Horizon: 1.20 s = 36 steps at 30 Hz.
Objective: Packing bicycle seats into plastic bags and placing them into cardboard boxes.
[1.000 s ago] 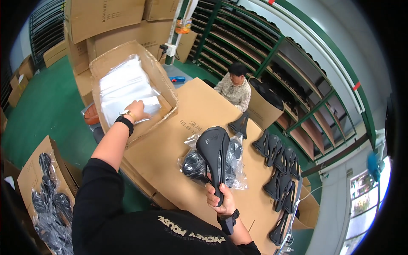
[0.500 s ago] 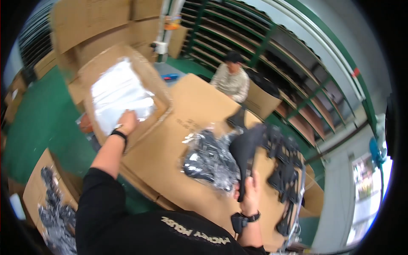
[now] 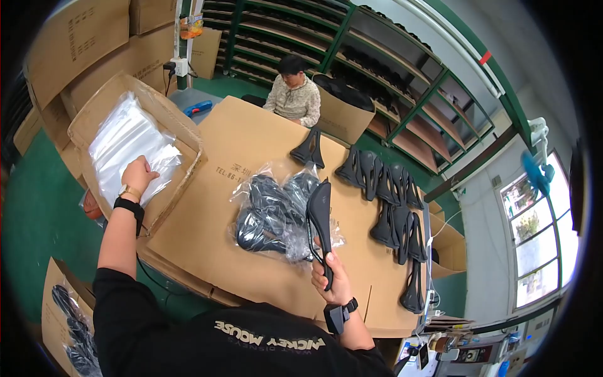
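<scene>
Head view: the person's right hand [image 3: 333, 276], at five o'clock from the middle of the cardboard-covered counter [image 3: 251, 144], is closed around the rear of one black bicycle saddle [image 3: 320, 217], now turned edge-on with its nose up; a second ago it showed its broad top face, then swung out toward three o'clock, and has since come back over the bagged pile. The left hand [image 3: 137, 176], at nine o'clock, has stayed on the stack of clear plastic bags [image 3: 125, 141] inside the open carton [image 3: 94, 113], fingers curled down onto the top sheet; whether it has pinched one free cannot be told. Judged from that, a bare saddle is about to meet a bag. Counted: one saddle in hand, one heap of bagged saddles [image 3: 273, 213] of about three, roughly ten unbagged saddles [image 3: 392, 207] ranged from one to four o'clock, one co-worker [image 3: 292, 94] seated at twelve.
</scene>
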Tool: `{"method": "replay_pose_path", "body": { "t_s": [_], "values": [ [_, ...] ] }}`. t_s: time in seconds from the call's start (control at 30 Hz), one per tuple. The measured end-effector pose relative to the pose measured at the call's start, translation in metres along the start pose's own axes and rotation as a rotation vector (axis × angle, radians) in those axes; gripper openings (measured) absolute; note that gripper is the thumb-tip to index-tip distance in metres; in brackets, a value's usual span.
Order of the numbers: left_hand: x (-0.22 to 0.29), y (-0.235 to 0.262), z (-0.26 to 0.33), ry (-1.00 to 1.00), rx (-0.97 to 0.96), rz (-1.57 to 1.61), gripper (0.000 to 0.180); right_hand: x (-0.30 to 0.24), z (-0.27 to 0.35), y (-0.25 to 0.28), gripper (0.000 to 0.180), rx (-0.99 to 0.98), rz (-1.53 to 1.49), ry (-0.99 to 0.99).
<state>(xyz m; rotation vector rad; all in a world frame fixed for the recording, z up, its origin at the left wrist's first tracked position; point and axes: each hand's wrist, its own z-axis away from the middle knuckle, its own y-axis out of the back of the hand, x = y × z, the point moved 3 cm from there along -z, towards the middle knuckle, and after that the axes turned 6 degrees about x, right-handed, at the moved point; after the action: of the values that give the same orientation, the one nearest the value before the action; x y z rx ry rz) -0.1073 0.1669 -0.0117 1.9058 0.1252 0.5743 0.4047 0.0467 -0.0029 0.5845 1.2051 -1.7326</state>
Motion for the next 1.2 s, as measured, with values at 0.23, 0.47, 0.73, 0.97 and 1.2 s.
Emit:
{"method": "replay_pose_path", "body": {
  "t_s": [0.23, 0.47, 0.73, 0.97, 1.2],
  "values": [
    [-0.042, -0.004, -0.016, 0.110, -0.187, 0.705, 0.007, 0.002, 0.004, 0.000, 0.050, 0.003, -0.099, -0.069],
    [0.068, 0.058, 0.035, -0.115, 0.309, 0.588, 0.033, 0.019, -0.001, 0.006, 0.052, -0.032, -0.155, -0.156],
    [0.193, 0.015, 0.126, -0.581, -0.012, 0.817, 0.042, 0.031, -0.002, -0.009, 0.053, -0.167, -0.083, -0.204],
    [0.148, -0.051, 0.122, -0.128, -0.407, 1.168, 0.040, 0.027, 0.003, -0.022, 0.054, -0.185, 0.011, -0.138],
    [0.144, -0.003, 0.138, 0.377, -0.429, 1.456, 0.063, 0.002, -0.016, -0.043, 0.064, -0.339, 0.162, 0.100]
  ]
}}
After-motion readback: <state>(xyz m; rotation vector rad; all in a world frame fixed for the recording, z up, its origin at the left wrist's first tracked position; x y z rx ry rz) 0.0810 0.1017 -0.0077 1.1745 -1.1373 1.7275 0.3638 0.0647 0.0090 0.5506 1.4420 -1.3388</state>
